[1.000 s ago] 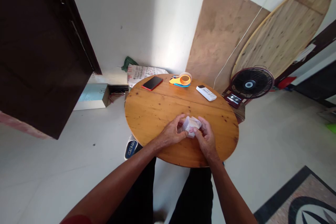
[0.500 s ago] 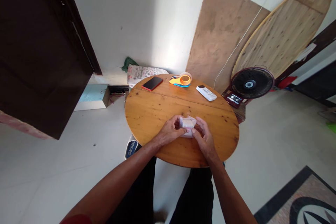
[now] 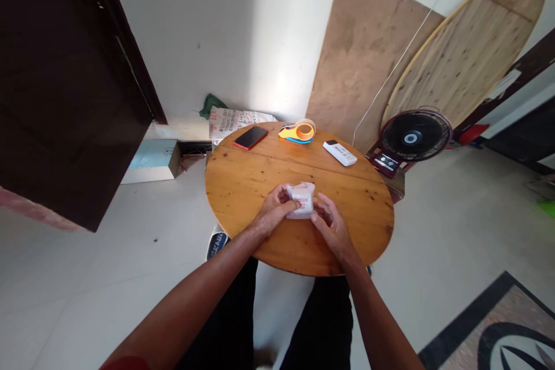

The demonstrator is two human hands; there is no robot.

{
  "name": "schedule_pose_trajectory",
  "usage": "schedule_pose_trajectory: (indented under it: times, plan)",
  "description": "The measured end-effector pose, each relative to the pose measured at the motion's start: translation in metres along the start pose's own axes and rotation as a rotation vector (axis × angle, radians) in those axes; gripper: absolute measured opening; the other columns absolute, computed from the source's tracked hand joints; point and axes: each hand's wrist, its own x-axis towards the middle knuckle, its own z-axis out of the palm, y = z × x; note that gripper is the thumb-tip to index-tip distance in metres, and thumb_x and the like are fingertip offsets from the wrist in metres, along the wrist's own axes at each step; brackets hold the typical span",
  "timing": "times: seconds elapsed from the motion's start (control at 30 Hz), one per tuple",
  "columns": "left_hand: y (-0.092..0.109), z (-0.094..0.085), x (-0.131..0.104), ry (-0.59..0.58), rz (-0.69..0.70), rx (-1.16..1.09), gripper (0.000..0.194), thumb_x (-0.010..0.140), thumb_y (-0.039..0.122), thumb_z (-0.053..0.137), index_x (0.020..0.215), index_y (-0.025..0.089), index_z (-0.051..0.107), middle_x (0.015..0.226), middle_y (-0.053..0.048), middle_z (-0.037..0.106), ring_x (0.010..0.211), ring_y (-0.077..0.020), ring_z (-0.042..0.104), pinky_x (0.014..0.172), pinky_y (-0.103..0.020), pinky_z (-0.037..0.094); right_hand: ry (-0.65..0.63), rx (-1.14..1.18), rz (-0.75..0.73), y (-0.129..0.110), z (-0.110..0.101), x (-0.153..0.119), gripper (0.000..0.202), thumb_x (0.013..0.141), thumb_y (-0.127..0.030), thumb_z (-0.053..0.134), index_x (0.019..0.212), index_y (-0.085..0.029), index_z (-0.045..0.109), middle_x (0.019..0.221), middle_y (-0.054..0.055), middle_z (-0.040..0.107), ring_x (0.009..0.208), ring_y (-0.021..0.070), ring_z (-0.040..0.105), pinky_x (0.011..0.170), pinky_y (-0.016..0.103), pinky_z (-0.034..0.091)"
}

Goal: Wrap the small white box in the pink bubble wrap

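Observation:
A small white wrapped packet (image 3: 302,201) with faint pink print is over the near middle of the round wooden table (image 3: 243,176). My left hand (image 3: 276,207) grips its left side, thumb on top and fingers behind. At the packet's right edge is my right hand (image 3: 332,222), its fingers apart and curved, the thumb tip near the packet's lower right corner. Whether that thumb touches the wrapping is hard to tell.
Along the table's far side lie a phone with a red edge (image 3: 250,137), a yellow tape dispenser (image 3: 299,131) and a white box-like device (image 3: 340,152). A black fan (image 3: 411,137) stands beyond the right edge. A printed sack (image 3: 236,118) is behind the table.
The packet has shifted slightly left and away from me, and more of its printed face shows. My right hand's fingers have come off its right side; my left hand still holds it.

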Motion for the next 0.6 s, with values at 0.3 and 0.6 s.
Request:
schedule_pose_trajectory:
  times: [0.3, 0.6]
  plan:
    - [0.008, -0.0038, 0.004, 0.147, -0.068, -0.286, 0.033, 0.056, 0.02, 0.074, 0.083, 0.016, 0.055, 0.075, 0.002, 0.065, 0.067, -0.0122, 0.06, 0.069, -0.026, 0.045, 0.073, -0.092, -0.049, -0.0022, -0.0007, 0.0007, 0.051, 0.084, -0.037, 0.059, 0.13, -0.021, 0.046, 0.127, 0.013, 0.058, 0.115, 0.0247, 0.055, 0.095, 0.043, 0.047]
    - [0.0066, -0.0034, 0.0, -0.036, -0.053, -0.171, 0.043, 0.055, 0.012, 0.071, 0.096, 0.015, 0.059, 0.093, -0.002, 0.067, 0.083, -0.015, 0.06, 0.074, -0.026, 0.046, -0.003, -0.235, -0.083, 0.0016, -0.0001, 0.0036, 0.033, 0.081, -0.029, 0.061, 0.113, -0.022, 0.06, 0.114, 0.008, 0.065, 0.102, 0.022, 0.061, 0.093, 0.039, 0.047]
